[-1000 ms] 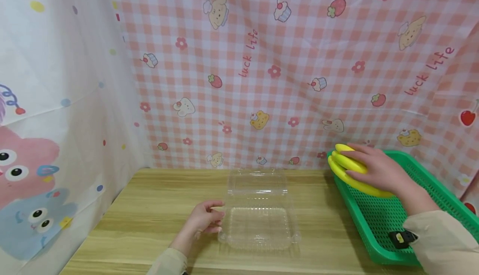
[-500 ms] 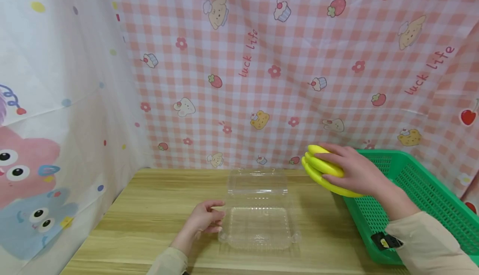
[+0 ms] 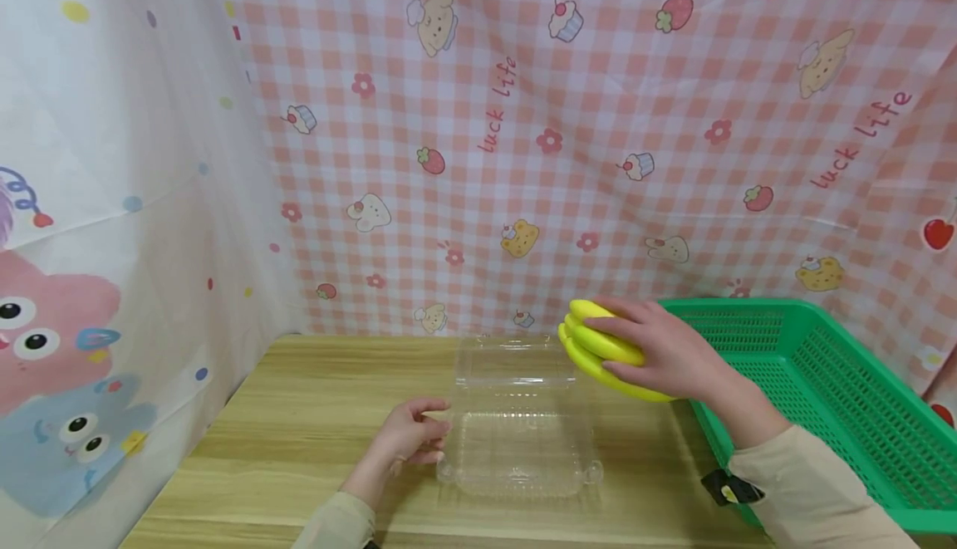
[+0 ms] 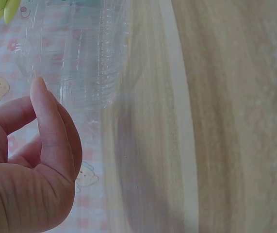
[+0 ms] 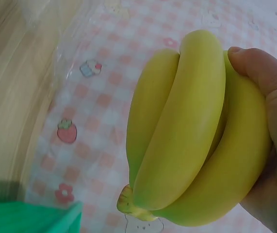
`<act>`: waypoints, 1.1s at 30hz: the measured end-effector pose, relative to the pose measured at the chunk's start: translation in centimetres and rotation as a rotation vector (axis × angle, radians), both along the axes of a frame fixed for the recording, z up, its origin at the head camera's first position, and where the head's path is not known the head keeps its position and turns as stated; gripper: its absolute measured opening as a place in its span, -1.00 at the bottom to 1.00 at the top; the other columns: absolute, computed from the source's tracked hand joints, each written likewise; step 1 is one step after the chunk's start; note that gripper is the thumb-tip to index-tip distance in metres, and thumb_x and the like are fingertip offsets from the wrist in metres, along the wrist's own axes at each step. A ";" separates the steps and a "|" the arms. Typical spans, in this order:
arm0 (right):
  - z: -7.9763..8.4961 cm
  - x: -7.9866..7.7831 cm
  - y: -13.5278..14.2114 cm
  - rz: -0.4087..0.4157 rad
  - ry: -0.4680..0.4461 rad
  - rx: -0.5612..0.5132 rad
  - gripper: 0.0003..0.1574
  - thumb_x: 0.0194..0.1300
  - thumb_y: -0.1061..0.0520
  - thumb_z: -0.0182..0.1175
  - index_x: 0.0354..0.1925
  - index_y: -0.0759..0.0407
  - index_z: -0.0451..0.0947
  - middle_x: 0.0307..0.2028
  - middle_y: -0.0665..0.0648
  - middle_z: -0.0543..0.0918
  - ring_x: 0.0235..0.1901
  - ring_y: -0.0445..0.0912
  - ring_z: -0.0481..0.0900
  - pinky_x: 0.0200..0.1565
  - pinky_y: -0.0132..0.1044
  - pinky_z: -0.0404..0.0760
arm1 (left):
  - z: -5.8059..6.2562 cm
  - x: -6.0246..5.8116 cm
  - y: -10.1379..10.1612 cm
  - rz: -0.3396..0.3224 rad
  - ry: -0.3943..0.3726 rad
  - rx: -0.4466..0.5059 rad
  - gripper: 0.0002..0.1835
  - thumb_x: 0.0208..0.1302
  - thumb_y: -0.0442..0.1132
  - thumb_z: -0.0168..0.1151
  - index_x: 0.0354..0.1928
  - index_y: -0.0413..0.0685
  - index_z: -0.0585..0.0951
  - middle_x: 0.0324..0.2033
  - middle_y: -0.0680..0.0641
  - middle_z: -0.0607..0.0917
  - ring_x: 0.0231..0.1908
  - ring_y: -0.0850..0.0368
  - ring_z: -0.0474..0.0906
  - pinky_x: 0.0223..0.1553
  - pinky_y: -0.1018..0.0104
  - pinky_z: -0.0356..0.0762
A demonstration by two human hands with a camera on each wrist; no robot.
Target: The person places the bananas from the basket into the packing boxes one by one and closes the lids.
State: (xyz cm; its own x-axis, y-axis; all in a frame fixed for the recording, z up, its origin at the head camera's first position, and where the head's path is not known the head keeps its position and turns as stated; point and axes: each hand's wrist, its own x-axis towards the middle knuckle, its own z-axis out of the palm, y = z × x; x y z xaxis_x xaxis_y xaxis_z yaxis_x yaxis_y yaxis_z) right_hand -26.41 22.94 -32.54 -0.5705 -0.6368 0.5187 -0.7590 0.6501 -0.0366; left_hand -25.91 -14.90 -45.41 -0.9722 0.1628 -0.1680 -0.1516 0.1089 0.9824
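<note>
Between my two hands, the clear container (image 3: 523, 449) is sitting on the surface (image 3: 314, 399), lid (image 3: 516, 360) lying back, away from me. My right hand (image 3: 673, 350) is gripping the banana bunch (image 3: 609, 345), fingers wrapping over the top, thumb pressing one side; stem end (image 5: 134, 206) is sticking out clear of the thumb. Bunch is hanging in the air near the lid's right edge. Green basket (image 3: 748, 304) is sitting beside my right forearm, partly behind it.

My left hand (image 3: 407, 437) is resting at the container's left edge, fingers bent; can't tell if they're pinching the rim or just touching.

Handling guess: bananas are looking smooth and moulded, so probably light, stiff, a bit slippery. Best hold: across the middle of the bunch, as I'm doing. Container is looking thin, likely flexing and sliding easily; I'd be steadying it low by a side wall, not squeezing.
</note>
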 end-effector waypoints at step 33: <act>-6.0 0.1 -9.2 0.198 -0.033 0.029 -0.36 0.19 -0.06 0.41 0.23 -0.02 0.55 0.34 0.15 0.42 0.14 0.07 0.49 0.03 0.00 0.63 | 0.1 0.2 0.1 -0.002 0.002 -0.002 -0.49 0.28 -0.46 0.26 0.26 -0.42 0.42 -0.40 -0.07 0.55 -0.52 0.20 0.53 -0.54 0.43 0.66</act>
